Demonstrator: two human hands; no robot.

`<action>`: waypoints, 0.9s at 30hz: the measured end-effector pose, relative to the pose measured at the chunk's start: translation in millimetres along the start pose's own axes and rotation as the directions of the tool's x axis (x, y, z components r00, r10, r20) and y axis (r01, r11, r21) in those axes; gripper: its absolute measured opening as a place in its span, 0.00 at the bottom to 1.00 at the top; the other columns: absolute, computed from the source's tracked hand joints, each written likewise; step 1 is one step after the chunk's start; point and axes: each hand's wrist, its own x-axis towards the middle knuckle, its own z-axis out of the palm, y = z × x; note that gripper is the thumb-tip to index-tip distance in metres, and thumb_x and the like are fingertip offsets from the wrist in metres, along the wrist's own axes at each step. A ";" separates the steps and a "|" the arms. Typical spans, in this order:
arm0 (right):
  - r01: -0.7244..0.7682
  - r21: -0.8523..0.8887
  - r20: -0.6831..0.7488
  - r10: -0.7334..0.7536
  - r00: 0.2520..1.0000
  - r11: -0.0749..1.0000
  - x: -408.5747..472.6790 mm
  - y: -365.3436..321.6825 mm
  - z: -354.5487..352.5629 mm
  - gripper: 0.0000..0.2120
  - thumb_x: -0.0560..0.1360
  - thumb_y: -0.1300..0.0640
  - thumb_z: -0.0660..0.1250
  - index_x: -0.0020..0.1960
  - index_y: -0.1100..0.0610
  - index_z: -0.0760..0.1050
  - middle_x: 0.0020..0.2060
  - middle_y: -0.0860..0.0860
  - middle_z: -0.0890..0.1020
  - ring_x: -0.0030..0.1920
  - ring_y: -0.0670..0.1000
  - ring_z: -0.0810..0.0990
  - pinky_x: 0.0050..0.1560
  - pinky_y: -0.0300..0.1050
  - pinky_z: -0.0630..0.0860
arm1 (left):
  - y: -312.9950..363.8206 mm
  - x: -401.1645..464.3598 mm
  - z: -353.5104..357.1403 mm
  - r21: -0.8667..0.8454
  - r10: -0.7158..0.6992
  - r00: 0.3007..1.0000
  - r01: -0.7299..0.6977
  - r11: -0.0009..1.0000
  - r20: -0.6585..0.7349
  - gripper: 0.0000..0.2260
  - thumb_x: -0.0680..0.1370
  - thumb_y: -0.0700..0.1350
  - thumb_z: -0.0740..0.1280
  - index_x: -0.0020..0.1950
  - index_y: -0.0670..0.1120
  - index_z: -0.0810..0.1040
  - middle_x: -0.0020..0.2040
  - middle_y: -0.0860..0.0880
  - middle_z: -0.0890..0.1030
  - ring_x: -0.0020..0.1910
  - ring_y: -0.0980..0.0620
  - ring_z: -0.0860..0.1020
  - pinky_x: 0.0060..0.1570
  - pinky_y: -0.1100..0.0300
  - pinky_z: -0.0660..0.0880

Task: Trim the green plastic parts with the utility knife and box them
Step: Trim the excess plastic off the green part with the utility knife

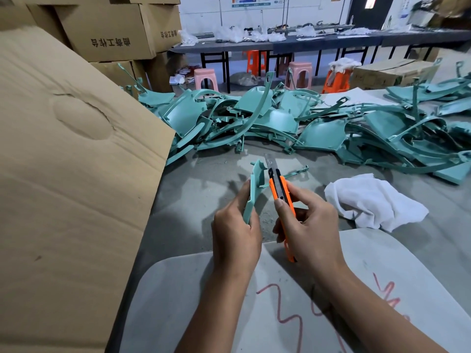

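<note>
Starting at the left edge of the table (382, 253), I have a big cardboard flap (63, 174) leaning in, hiding that side, with stacked cartons (109, 29) behind it at the far left corner. Moving in, my left hand (235, 225) is up over the near middle of the table, fingers and thumb curled round the lower end of a narrow green part (253, 192), which stands nearly upright with its notched top pointing away from me. Just beside it, my right hand (313, 225) grips the orange utility knife (280, 197): fingers wrapped round the handle, thumb pressed along the slider, blade (270, 163) run out and pointing up and away. The blade sits right next to the top of the part; I cannot tell whether steel touches plastic. Beyond both hands, along the far edge, the pile of green parts (280, 118) sprawls from the cardboard flap across to the right edge. A crumpled white cloth (369, 200) lies right of my knife hand. Nearest me, a pale board (204, 301) with red scribbles covers the near edge.
</note>
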 end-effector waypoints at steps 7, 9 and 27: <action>-0.026 -0.142 0.034 0.031 0.999 0.989 3.8 8.7 2.2 0.17 0.78 0.59 0.71 0.62 0.41 0.82 0.40 0.48 0.85 0.38 0.56 0.84 0.44 0.59 0.82 | -3.3 0.2 0.0 0.058 0.001 1.000 -0.001 0.998 -0.010 0.13 0.72 0.34 0.75 0.56 0.42 0.84 0.35 0.47 0.84 0.47 0.55 0.76 0.38 0.70 0.67; 0.004 -0.122 0.008 -0.003 1.000 0.993 3.2 5.6 0.1 0.19 0.79 0.59 0.71 0.60 0.36 0.80 0.41 0.48 0.84 0.37 0.56 0.84 0.42 0.59 0.82 | -1.5 -1.2 -0.4 0.041 -0.007 1.000 0.006 0.999 0.007 0.16 0.73 0.35 0.74 0.59 0.45 0.83 0.37 0.48 0.84 0.43 0.59 0.76 0.39 0.71 0.69; 0.256 -0.223 -0.029 -0.269 0.963 0.940 6.6 -4.1 -9.3 0.18 0.79 0.60 0.69 0.69 0.56 0.80 0.41 0.44 0.77 0.37 0.49 0.79 0.41 0.52 0.80 | -0.3 0.7 -11.7 -0.067 0.132 0.991 -0.131 0.989 0.010 0.30 0.73 0.23 0.65 0.72 0.44 0.77 0.67 0.51 0.80 0.67 0.56 0.78 0.66 0.53 0.77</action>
